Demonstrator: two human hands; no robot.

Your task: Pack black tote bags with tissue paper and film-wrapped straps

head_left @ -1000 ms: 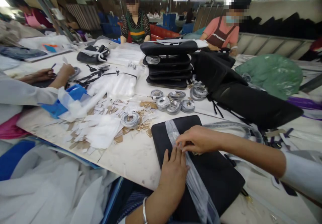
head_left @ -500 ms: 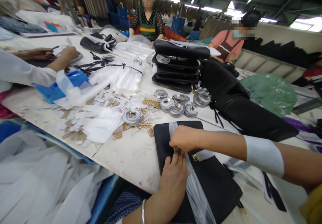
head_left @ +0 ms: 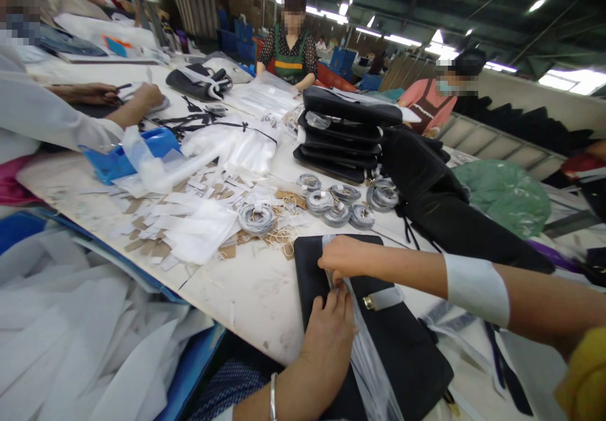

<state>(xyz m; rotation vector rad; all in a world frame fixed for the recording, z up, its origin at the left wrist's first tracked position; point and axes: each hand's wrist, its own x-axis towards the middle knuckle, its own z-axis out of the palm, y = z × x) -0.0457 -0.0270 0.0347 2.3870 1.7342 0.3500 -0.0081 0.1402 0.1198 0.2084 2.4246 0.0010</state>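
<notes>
A black bag [head_left: 416, 351] lies flat on the table in front of me, with a gold clasp [head_left: 368, 303] partly covered by a pale wrap. Along its length runs a strip of clear plastic wrap [head_left: 372, 370]; whether a strap is inside cannot be made out. My right hand [head_left: 348, 258] is closed, pinching the strip near the bag's far end. Just below it, my left hand [head_left: 326, 339] rests palm down on the bag and strip, its fingers stretched out towards the right fingertips. My left thumb is mostly hidden.
Beyond the bag lie several coiled, plastic-wrapped straps [head_left: 337, 213] and a stack of black bags [head_left: 343, 134]. Paper tags [head_left: 156, 222] and white sheets are scattered to the left. A co-worker's hand [head_left: 148, 96] works at far left. White sheets fill a blue-edged bin [head_left: 71, 326] at lower left.
The view has shifted slightly, so the scene sits a little lower and further right. Both hands stay at the same part of the strip, with only slight finger movement.
</notes>
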